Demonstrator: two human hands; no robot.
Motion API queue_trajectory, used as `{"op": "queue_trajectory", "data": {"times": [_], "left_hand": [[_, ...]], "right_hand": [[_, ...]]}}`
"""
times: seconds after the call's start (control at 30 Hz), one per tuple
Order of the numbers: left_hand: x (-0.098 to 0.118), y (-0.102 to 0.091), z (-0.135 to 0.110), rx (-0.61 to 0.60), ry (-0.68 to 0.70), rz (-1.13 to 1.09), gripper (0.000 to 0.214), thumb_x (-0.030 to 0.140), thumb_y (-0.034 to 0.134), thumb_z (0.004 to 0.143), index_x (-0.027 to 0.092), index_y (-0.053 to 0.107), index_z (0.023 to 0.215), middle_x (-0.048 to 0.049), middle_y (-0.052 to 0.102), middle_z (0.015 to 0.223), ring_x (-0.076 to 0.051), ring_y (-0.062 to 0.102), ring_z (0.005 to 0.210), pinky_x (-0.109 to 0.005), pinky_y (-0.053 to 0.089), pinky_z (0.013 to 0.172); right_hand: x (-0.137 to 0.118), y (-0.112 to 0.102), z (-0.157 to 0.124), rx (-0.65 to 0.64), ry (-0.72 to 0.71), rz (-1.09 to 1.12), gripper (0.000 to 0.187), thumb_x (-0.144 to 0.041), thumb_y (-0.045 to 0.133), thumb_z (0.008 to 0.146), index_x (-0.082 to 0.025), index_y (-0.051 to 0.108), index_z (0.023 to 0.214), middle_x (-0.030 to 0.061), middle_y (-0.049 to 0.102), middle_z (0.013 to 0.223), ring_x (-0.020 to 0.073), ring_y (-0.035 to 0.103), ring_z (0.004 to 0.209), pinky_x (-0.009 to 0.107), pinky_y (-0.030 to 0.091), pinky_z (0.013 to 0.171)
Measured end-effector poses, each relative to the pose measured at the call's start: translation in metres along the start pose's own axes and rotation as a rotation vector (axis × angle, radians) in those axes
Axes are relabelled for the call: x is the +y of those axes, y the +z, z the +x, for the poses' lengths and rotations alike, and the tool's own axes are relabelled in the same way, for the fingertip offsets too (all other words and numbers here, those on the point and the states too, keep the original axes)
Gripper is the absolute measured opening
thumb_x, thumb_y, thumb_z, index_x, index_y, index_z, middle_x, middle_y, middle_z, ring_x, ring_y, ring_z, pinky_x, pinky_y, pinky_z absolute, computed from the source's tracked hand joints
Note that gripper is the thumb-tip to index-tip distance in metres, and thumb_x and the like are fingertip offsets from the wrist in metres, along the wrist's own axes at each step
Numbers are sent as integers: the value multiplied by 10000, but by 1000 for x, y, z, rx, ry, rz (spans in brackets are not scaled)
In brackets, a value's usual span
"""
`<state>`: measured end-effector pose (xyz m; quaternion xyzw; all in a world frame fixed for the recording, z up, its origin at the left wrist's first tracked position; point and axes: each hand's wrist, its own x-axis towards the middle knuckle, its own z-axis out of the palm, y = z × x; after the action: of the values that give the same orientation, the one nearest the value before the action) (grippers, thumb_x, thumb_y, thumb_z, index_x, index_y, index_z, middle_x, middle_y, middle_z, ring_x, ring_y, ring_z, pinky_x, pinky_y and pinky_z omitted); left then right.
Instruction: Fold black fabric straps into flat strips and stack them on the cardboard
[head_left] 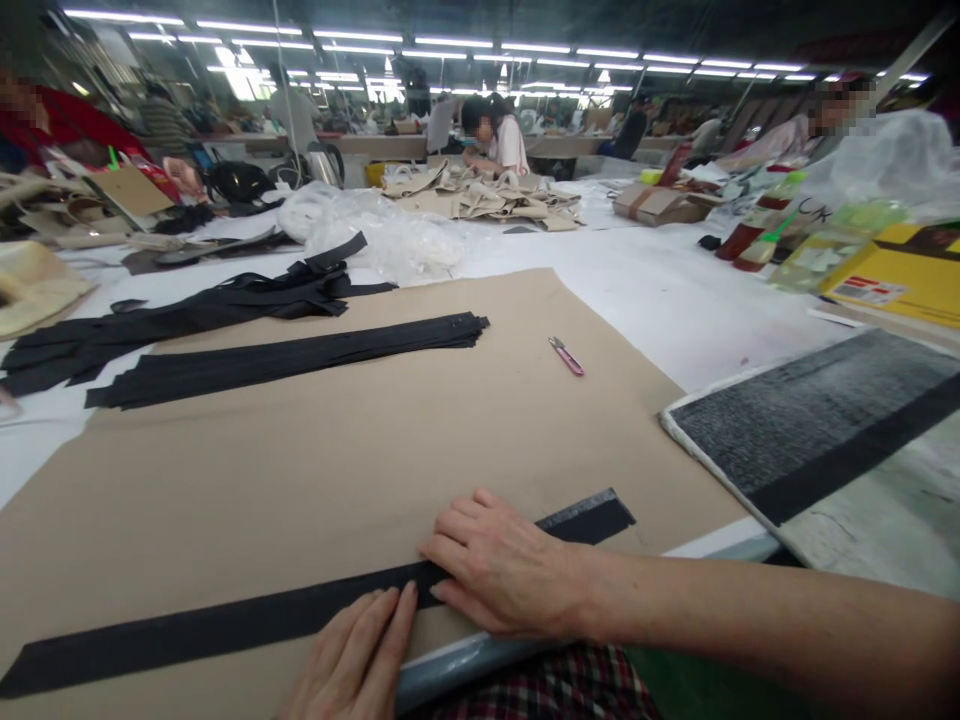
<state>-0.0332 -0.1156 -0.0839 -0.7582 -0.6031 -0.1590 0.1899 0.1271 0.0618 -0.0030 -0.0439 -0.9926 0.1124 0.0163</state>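
Observation:
A long black fabric strip [225, 622] lies across the brown paper sheet [315, 480] near the table's front edge. Its right end shows a greyish, speckled layer along the upper edge. My left hand [356, 655] rests with its fingers stretched out, the tips touching the strip's lower edge near the middle. Just right of them, my right hand [502, 560] lies over the strip, its fingers curled and the thumb near the strip's lower edge. The palm hides part of the strip there. Farther up the sheet is a stack of similar black strips [300, 360].
Pink-handled thread snips [566, 357] lie on the sheet. At right is a board [817, 420] with a dark speckled surface and a black strip. Behind are a loose heap of black strips [187, 320], clear plastic [375, 235], beige pieces [487, 195], a yellow box [900, 275] and people.

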Motion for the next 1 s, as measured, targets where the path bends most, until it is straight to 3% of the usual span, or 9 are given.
{"op": "queue_trajectory", "data": {"times": [0.2, 0.33, 0.4, 0.57, 0.73, 1.0], "left_hand": [[6, 0, 0, 12, -21, 53, 466, 48, 435, 807, 156, 546, 1247, -47, 654, 1131, -176, 555, 1084, -277, 412, 961], [6, -1, 1, 10, -21, 61, 475, 33, 420, 799, 160, 554, 1237, -42, 657, 1133, -164, 555, 1085, -270, 422, 961], [6, -1, 1, 20, -16, 67, 471, 34, 414, 800, 165, 561, 1228, -35, 661, 1129, -163, 559, 1074, -266, 427, 947], [5, 0, 2, 61, 3, 50, 392, 61, 434, 822, 149, 601, 1165, -46, 671, 1106, -182, 567, 1060, -292, 440, 924], [7, 0, 2, 73, -27, 46, 377, 96, 425, 853, 157, 590, 1186, -52, 668, 1104, -170, 560, 1079, -276, 442, 939], [2, 0, 2, 70, -15, -14, 384, 110, 424, 859, 153, 579, 1207, -38, 675, 1090, -162, 560, 1053, -293, 356, 1021]], "right_hand": [[-5, 17, 17, 24, -17, -66, 70, -139, 462, 895, -164, 510, 850, 40, 553, 862, 189, 459, 816, 333, 339, 756], [-4, 20, 22, 42, 247, 150, 88, -183, 442, 912, -166, 506, 855, 31, 575, 841, 163, 484, 756, 316, 340, 733], [-3, 15, 23, 22, 313, 252, 135, -202, 410, 938, -170, 507, 850, 18, 581, 822, 144, 492, 726, 295, 341, 706], [-5, 3, 26, -5, 70, 163, 142, -313, 554, 887, -182, 524, 932, 34, 567, 952, 178, 491, 898, 328, 353, 820], [-11, 14, 34, -42, -20, -51, 76, -194, 457, 925, -172, 509, 874, 41, 544, 877, 193, 466, 861, 367, 355, 831], [-18, 13, 35, -17, 291, 207, 127, -207, 400, 933, -172, 497, 860, 50, 571, 904, 177, 490, 826, 347, 367, 805]]}}
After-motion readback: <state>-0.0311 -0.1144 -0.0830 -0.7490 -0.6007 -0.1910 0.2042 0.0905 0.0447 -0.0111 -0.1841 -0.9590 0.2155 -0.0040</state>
